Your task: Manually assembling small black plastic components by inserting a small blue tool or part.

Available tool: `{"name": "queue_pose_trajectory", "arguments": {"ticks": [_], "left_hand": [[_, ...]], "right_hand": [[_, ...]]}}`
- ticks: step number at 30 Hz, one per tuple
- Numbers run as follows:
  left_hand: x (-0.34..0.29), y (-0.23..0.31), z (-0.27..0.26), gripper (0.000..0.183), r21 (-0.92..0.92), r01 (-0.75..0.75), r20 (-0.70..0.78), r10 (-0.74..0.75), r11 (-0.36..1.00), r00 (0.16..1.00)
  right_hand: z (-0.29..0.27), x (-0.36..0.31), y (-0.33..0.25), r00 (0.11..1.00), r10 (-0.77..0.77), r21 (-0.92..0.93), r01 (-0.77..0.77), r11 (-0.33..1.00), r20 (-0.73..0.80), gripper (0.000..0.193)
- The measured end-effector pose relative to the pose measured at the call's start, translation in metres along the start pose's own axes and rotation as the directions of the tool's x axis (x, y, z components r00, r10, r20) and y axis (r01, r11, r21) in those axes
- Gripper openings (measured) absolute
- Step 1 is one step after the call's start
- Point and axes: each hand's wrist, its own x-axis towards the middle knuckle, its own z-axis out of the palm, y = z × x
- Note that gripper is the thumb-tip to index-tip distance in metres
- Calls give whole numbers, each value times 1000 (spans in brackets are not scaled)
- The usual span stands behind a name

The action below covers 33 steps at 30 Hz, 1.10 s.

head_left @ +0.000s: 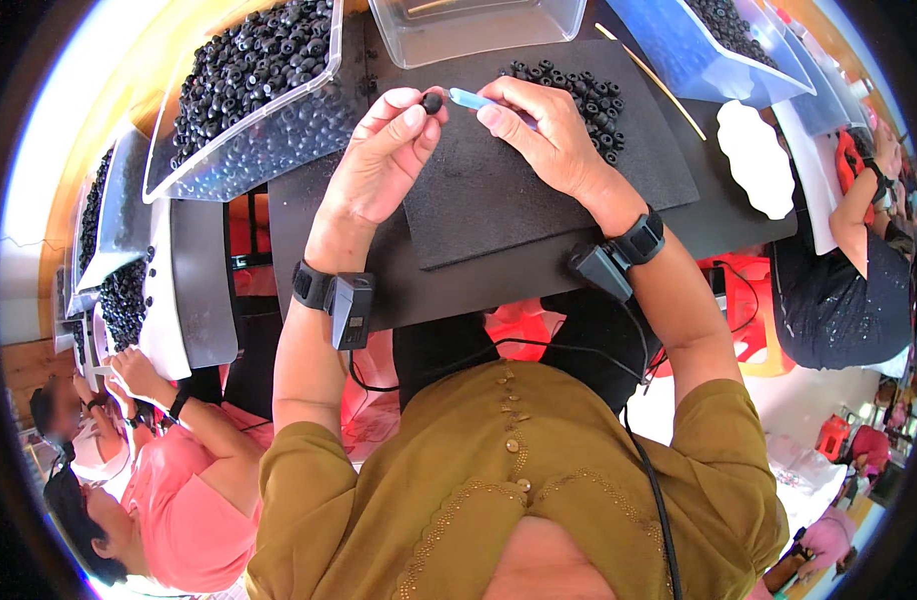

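My left hand [384, 150] pinches a small black round bead [433, 102] between thumb and fingertips above a dark foam mat [499, 200]. My right hand [539, 125] grips a light blue pen-like tool [471, 99] whose tip points at the bead, almost touching it. A loose pile of the same black beads [589, 95] lies on the mat just beyond my right hand. Both wrists wear black bands with small devices.
A clear bin full of black beads [249, 90] stands at the left, a clear bin [479, 30] straight ahead, another bead bin [719, 40] at the right. A white dish [757, 155] and a thin stick [659, 85] lie right. Other people sit on both sides.
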Motion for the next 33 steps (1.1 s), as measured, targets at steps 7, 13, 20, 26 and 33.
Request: {"name": "queue_pose_trajectory", "arguments": {"ticks": [7, 13, 20, 26, 33], "left_hand": [[0, -3, -5, 19, -56, -19, 5, 20, 998, 1000], [0, -3, -8, 22, -86, 12, -13, -13, 996, 1000], [-1, -4, -8, 22, -128, 24, 10, -23, 991, 1000], [-1, -2, -10, 23, -118, 54, 31, -51, 991, 998], [-1, -3, -7, 23, -96, 58, 45, -54, 994, 998]], "right_hand": [[1, -1, 1, 997, -74, -91, 73, 993, -10, 30], [0, -2, 1, 989, -149, -219, 147, 965, 6, 27], [0, -3, 1, 988, -158, -284, 151, 947, -1, 26], [-1, -3, 0, 986, -168, -316, 160, 935, 3, 26], [-1, -2, 4, 972, -235, -289, 216, 932, -31, 25]]}}
